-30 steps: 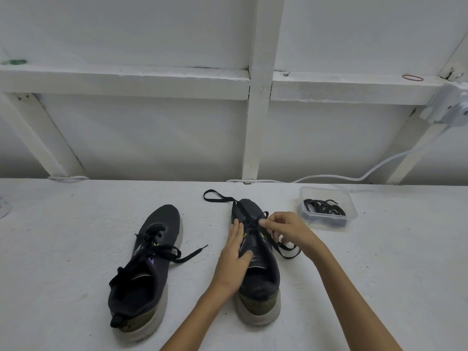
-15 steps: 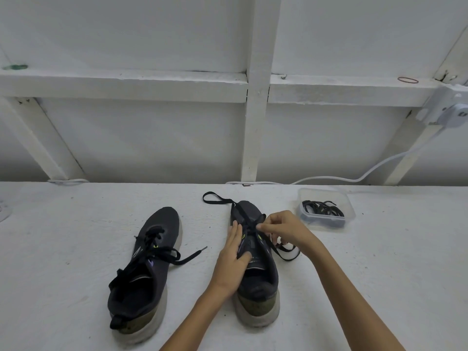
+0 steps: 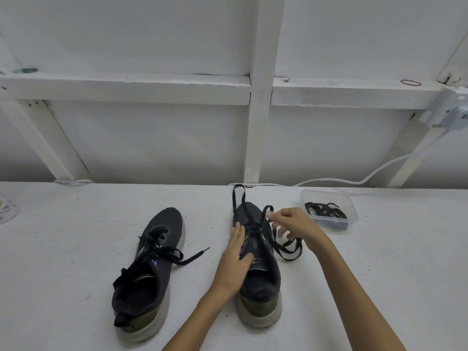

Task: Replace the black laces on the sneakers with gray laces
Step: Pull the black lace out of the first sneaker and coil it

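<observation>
Pressing the left hand (image 3: 235,254) flat on the side of the sneaker (image 3: 263,274) on the tabletop (image 3: 76,249), fingers straight. Pinching the black lace (image 3: 287,259) in the right hand (image 3: 293,224) grip, other fingers hanging loose, loop rising from the eyelets just left of this grip. Standing apart at left, second sneaker (image 3: 152,262).

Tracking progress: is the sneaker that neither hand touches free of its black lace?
No, the untouched sneaker has its black lace threaded through its eyelets.
</observation>
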`<state>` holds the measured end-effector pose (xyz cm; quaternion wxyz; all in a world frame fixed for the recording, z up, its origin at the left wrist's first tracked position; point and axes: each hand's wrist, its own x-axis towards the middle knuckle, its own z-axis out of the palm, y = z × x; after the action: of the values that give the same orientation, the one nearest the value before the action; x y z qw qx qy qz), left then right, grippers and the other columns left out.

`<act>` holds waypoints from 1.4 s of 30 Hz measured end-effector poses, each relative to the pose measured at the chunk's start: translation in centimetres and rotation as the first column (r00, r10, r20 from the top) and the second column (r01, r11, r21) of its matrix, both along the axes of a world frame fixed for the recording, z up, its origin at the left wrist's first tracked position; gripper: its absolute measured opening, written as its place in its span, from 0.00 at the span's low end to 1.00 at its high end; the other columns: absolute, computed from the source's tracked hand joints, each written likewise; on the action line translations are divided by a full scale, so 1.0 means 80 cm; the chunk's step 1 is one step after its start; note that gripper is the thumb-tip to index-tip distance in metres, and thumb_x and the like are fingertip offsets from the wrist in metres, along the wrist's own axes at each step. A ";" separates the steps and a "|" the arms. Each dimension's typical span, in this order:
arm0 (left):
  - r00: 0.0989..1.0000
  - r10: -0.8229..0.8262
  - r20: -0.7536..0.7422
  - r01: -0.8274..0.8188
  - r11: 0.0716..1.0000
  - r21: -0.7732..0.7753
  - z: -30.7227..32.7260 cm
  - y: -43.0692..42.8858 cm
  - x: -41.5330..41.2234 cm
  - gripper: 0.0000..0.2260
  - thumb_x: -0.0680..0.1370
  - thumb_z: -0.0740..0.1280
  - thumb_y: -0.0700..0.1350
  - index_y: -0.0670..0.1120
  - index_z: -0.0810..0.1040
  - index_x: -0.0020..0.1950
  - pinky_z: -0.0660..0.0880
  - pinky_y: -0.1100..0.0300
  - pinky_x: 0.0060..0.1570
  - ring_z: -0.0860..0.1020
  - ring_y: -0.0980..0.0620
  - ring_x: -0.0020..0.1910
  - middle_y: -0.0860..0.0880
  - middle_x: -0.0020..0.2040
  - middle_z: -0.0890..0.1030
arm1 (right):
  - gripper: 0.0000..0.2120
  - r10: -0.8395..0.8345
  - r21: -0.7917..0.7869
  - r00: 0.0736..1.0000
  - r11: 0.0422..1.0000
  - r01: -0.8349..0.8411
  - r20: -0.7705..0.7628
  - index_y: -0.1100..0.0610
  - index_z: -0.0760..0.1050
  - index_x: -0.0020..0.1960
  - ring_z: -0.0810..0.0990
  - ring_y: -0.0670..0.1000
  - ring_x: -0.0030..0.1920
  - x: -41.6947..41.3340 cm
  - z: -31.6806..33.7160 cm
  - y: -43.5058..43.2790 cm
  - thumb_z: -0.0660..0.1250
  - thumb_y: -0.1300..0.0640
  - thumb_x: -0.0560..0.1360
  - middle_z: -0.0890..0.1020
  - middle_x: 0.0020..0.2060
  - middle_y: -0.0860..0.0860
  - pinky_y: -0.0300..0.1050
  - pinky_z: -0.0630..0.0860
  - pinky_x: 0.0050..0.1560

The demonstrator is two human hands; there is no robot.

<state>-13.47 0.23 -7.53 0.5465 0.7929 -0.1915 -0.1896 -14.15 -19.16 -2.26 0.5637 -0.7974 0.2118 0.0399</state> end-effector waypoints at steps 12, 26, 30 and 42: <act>1.000 -0.005 -0.010 0.005 1.000 -0.002 -0.001 0.002 0.000 0.31 0.79 0.60 0.34 0.49 0.53 0.79 0.48 0.70 0.70 0.48 0.62 0.77 0.59 0.78 0.49 | 0.10 -0.233 0.084 0.958 0.972 0.221 0.166 0.61 0.74 0.36 0.72 0.46 0.26 0.011 0.004 -0.001 0.70 0.64 0.75 0.74 0.28 0.52 0.35 0.62 0.26; 1.000 -0.002 -0.017 0.002 1.000 -0.014 -0.002 0.001 0.001 0.31 0.79 0.60 0.33 0.48 0.53 0.79 0.48 0.68 0.72 0.48 0.62 0.76 0.58 0.78 0.50 | 0.06 0.033 0.068 0.999 0.997 -0.032 -0.014 0.61 0.78 0.40 0.74 0.45 0.27 -0.001 0.004 0.013 0.73 0.61 0.73 0.78 0.26 0.49 0.39 0.63 0.30; 0.999 -0.006 -0.032 0.005 1.000 -0.018 -0.003 0.002 0.002 0.31 0.79 0.60 0.34 0.49 0.53 0.79 0.48 0.64 0.75 0.48 0.61 0.77 0.58 0.78 0.50 | 0.05 -0.277 0.157 0.952 0.954 0.256 0.128 0.62 0.77 0.41 0.73 0.48 0.28 0.010 0.017 0.001 0.69 0.64 0.75 0.77 0.33 0.53 0.41 0.63 0.30; 1.000 0.006 -0.018 -0.006 1.000 -0.019 -0.003 0.001 0.001 0.31 0.79 0.60 0.33 0.49 0.54 0.78 0.48 0.68 0.72 0.48 0.63 0.76 0.60 0.77 0.50 | 0.04 0.096 0.042 0.994 0.995 -0.094 -0.051 0.57 0.80 0.42 0.78 0.46 0.31 -0.002 -0.004 0.007 0.74 0.59 0.72 0.81 0.31 0.49 0.39 0.68 0.33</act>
<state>-13.42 0.31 -7.78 0.5562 0.7865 -0.1860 -0.1933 -14.27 -18.62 -2.56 0.5711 -0.7938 0.1877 0.0919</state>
